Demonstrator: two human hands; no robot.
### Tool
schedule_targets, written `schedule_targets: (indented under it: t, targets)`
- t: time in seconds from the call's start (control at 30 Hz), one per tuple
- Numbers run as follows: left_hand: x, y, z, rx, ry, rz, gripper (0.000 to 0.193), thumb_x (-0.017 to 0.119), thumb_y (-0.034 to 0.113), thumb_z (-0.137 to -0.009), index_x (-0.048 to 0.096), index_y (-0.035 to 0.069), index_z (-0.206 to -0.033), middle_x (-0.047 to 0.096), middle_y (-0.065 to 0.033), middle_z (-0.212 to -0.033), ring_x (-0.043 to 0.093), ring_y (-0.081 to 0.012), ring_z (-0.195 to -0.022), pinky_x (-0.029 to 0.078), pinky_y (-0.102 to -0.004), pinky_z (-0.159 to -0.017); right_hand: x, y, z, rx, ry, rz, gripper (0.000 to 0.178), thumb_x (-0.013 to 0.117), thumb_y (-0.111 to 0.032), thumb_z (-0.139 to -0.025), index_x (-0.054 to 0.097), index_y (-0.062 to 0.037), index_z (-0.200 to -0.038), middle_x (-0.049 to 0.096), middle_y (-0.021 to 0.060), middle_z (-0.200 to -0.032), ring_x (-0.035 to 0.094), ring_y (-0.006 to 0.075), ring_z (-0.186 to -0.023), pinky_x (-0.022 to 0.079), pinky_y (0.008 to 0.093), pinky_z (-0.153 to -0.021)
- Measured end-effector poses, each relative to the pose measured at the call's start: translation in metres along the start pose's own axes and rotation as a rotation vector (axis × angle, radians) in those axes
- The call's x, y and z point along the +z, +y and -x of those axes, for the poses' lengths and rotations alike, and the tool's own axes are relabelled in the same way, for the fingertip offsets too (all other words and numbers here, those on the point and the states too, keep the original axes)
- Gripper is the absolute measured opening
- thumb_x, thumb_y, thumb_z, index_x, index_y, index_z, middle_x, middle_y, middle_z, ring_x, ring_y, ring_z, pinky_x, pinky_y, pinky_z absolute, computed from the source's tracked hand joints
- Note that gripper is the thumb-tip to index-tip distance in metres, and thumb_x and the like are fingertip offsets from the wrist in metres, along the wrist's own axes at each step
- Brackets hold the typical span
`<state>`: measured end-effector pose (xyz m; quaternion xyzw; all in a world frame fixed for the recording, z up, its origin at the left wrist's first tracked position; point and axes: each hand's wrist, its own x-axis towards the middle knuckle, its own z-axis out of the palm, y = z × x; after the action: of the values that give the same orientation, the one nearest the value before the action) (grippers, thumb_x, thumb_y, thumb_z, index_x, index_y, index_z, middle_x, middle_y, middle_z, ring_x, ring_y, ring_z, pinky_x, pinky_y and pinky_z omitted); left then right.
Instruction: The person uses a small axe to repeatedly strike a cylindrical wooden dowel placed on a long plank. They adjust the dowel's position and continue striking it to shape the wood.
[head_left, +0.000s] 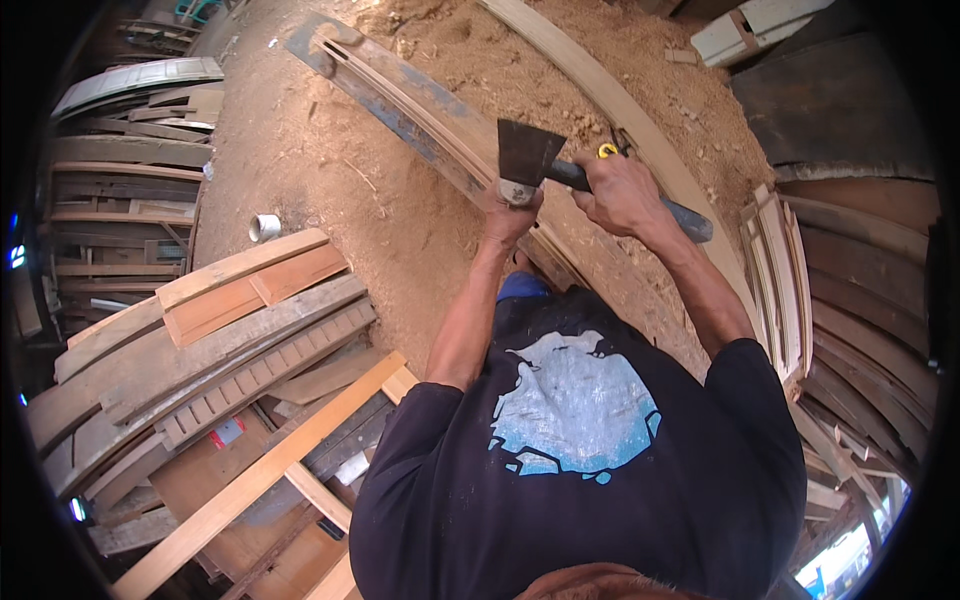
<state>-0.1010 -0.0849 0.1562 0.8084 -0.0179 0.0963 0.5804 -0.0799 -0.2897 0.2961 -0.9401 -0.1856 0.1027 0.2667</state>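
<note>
In front of my chest I hold a hatchet with a wide dark blade (528, 150) and a dark handle (690, 222). My left hand (512, 216) is closed at the lower end of the hatchet's head, just under the blade; its fingertips are partly hidden. My right hand (622, 192) wraps round the handle, whose thick end sticks out to the right. Beyond the right hand shows a small yellow and black object (607, 150), too small to name. Below the hatchet runs a long grooved wooden workpiece (400, 100) on a worn grey-blue board (408, 133).
Sawdust and shavings (370, 200) cover the ground. A long curved-looking plank (590, 75) lies to the far right. Stacked boards (270, 330) stand at the left, with a pale frame (260, 480) nearer me. A white cup-like piece (265, 228) lies by them. More timber (775, 280) leans at the right.
</note>
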Motion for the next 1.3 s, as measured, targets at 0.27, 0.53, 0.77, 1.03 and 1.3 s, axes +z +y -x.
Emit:
schedule_targets:
  t: [0.27,0.53,0.77,1.03,1.3]
  targets:
    - [-0.006,0.004,-0.01,-0.094,0.042,0.185,0.021,0.079,0.011,-0.082,0.06,0.005,-0.087,0.062,0.0018,-0.076,0.058,-0.0081,-0.07,0.049,-0.027,-0.064,-0.054,-0.045,0.014,-0.108,0.397,-0.578,0.023,0.078,-0.013,-0.083,0.067,-0.0017,-0.099,0.064,0.0106,-0.071,0.062,0.0206,-0.062,0.05,0.0344,-0.061]
    - [-0.01,0.016,-0.023,-0.18,-0.027,0.123,0.018,0.078,0.007,-0.083,0.061,0.006,-0.089,0.062,0.0041,-0.077,0.059,-0.0065,-0.072,0.05,-0.0246,-0.064,-0.064,-0.042,0.029,-0.075,0.557,-0.785,0.018,0.077,-0.013,-0.089,0.067,-0.0005,-0.097,0.059,-0.0035,-0.072,0.053,0.0051,-0.063,0.044,0.0241,-0.055]
    - [-0.008,0.026,-0.021,-0.207,-0.024,0.123,0.02,0.078,0.008,-0.083,0.06,0.006,-0.09,0.059,0.005,-0.077,0.058,-0.0058,-0.071,0.048,-0.0241,-0.064,-0.077,-0.051,0.034,-0.062,0.631,-0.898,0.015,0.078,-0.012,-0.09,0.066,-0.003,-0.092,0.058,-0.0059,-0.073,0.052,0.003,-0.063,0.042,0.021,-0.054]
    - [-0.01,0.022,-0.014,-0.149,-0.026,0.103,0.021,0.079,0.008,-0.082,0.062,0.004,-0.093,0.062,0.0033,-0.081,0.06,-0.0065,-0.074,0.05,-0.0244,-0.067,-0.071,-0.049,0.032,-0.12,0.601,-0.798,0.014,0.076,-0.011,-0.09,0.067,-0.002,-0.093,0.059,-0.0047,-0.072,0.051,0.0039,-0.063,0.042,0.0229,-0.054]
    - [-0.006,0.041,-0.006,0.026,-0.042,0.083,0.02,0.077,0.01,-0.082,0.063,0.005,-0.095,0.067,-0.0015,-0.083,0.064,-0.0108,-0.079,0.053,-0.0289,-0.071,0.008,-0.009,0.013,-0.029,0.119,-0.051,0.021,0.073,-0.016,-0.081,0.068,-0.0037,-0.097,0.067,0.0179,-0.073,0.065,0.0382,-0.065,0.051,0.0436,-0.064]
